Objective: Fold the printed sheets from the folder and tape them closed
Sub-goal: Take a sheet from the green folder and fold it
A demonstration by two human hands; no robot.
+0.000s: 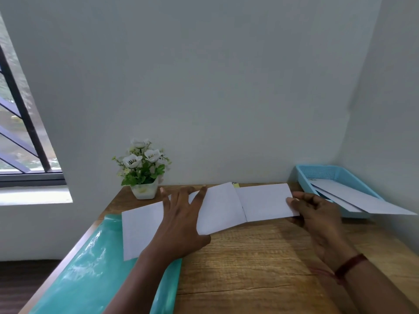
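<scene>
1. The printed sheet [265,202] lies crosswise at the far middle of the wooden counter [249,257]. A crease runs across it just left of its centre. Any print on it is too faint to read.
2. The left grip [179,223], a bare hand, is open. Its fingers are straight and spread, palm down, across the left end of the creased sheet.
3. The right grip [317,214] pinches the sheet's right edge, with the thumb on top and curled fingers below. A dark red band [349,266] circles that wrist.
4. A second white sheet [138,230] lies flat under the left palm's outer side and rests on a teal plastic folder [90,268]. The folder runs along the counter's left edge.
5. A pale blue mesh tray [322,172] sits in the far right corner. It holds folded white sheets [362,200] that stick out past its near end.
6. A small white pot of white flowers [144,191] stands at the back left against the wall [226,87].
7. A barred window [22,132] is at the far left.
8. A small yellow bit [235,184] shows behind the creased sheet's far edge. I cannot tell what it is.
</scene>
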